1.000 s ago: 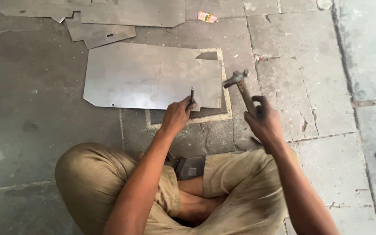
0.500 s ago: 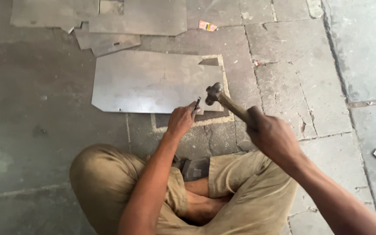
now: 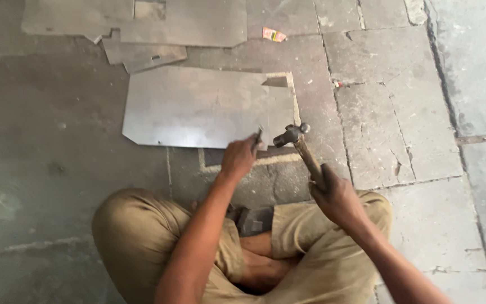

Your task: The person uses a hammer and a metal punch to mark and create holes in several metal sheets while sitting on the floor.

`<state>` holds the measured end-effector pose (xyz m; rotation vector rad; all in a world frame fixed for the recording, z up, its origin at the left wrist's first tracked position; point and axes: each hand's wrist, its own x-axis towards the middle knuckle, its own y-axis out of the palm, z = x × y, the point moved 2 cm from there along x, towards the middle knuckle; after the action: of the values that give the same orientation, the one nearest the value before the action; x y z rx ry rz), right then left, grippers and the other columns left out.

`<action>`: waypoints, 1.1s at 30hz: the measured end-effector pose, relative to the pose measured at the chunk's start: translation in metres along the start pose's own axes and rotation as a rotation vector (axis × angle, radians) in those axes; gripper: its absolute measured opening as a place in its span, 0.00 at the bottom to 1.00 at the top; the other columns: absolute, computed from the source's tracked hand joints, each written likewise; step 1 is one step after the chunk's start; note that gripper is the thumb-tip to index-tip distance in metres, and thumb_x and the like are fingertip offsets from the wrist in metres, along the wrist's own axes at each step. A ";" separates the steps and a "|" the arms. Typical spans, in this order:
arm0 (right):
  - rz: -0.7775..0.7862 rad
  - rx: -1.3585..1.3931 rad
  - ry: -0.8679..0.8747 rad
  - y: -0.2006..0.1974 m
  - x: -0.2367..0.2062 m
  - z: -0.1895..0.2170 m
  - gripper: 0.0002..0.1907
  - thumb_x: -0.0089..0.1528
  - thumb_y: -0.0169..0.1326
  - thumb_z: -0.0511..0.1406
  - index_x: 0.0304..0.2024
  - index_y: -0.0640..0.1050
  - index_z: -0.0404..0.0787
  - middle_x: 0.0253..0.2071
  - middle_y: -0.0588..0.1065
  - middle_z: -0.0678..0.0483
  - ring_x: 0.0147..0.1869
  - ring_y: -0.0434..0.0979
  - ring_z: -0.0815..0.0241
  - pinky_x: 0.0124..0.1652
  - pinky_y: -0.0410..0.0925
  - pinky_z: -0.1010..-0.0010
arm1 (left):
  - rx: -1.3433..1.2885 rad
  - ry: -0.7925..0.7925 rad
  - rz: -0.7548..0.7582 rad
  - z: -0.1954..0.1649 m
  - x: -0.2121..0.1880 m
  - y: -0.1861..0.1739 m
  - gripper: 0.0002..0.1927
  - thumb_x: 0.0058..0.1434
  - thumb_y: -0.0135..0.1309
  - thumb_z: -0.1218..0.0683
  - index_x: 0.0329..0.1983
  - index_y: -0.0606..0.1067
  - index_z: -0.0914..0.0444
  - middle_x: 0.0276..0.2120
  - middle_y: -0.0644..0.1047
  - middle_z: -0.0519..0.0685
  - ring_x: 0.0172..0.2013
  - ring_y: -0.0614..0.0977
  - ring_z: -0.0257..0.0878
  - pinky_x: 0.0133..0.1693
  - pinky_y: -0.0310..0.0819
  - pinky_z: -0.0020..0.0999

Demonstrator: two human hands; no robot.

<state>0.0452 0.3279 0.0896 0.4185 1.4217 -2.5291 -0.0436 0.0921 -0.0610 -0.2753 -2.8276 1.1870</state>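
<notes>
Two hands: wooden-handled hammer [image 3: 295,141], slim chisel [image 3: 258,137].

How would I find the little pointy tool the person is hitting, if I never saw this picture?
Start at the big grey metal sheet lying on the stone floor. Go to its near right edge, where the left hand is closed around a thin dark chisel set against the sheet. It is the short slim rod beside the hammer in the right hand, with no wooden handle.

Ball-peen hammer [image 3: 293,138]: wooden handle, metal head tilted just above sheet edge. Chisel or punch [image 3: 258,138], apparently: thin, dark, angled. Metal sheet [image 3: 198,107]: grey, flat on floor.
</notes>
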 end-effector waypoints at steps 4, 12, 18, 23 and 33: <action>0.021 0.651 0.244 0.047 0.056 -0.035 0.15 0.59 0.60 0.36 0.46 0.76 0.37 0.34 0.82 0.52 0.33 0.84 0.61 0.36 0.79 0.67 | -0.074 -0.112 -0.098 -0.009 0.000 -0.002 0.13 0.73 0.50 0.48 0.43 0.79 0.61 0.28 0.83 0.52 0.27 0.84 0.46 0.33 0.78 0.44; -0.212 1.182 0.127 0.093 0.159 -0.067 0.17 0.61 0.66 0.29 0.44 0.71 0.29 0.38 0.75 0.48 0.39 0.79 0.56 0.41 0.79 0.64 | -0.884 -1.218 -0.676 0.062 -0.055 -0.018 0.15 0.69 0.54 0.54 0.48 0.76 0.73 0.41 0.81 0.56 0.35 0.84 0.44 0.34 0.81 0.41; -0.299 1.073 0.163 0.067 0.162 -0.080 0.17 0.55 0.64 0.25 0.44 0.74 0.37 0.44 0.80 0.49 0.42 0.85 0.58 0.41 0.77 0.69 | -1.346 -1.180 -1.014 0.095 -0.042 -0.024 0.13 0.70 0.53 0.56 0.48 0.75 0.74 0.41 0.79 0.57 0.34 0.83 0.45 0.33 0.86 0.37; -0.556 0.901 0.149 0.028 0.160 -0.139 0.19 0.54 0.64 0.24 0.46 0.71 0.34 0.39 0.79 0.48 0.40 0.82 0.57 0.39 0.78 0.67 | -1.419 -0.970 -0.527 0.068 -0.029 0.006 0.08 0.67 0.55 0.58 0.44 0.77 0.69 0.37 0.83 0.54 0.33 0.86 0.42 0.34 0.86 0.34; -0.679 0.294 0.357 0.041 0.159 -0.168 0.17 0.52 0.66 0.29 0.42 0.77 0.37 0.39 0.81 0.48 0.40 0.80 0.54 0.44 0.73 0.61 | -1.146 -0.948 -0.467 0.048 -0.027 0.039 0.06 0.66 0.54 0.61 0.41 0.78 0.70 0.29 0.84 0.55 0.24 0.84 0.40 0.26 0.80 0.32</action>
<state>-0.0668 0.4443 -0.0812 0.5263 1.5013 -3.3764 -0.0179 0.0796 -0.1222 1.1300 -3.5902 -0.6840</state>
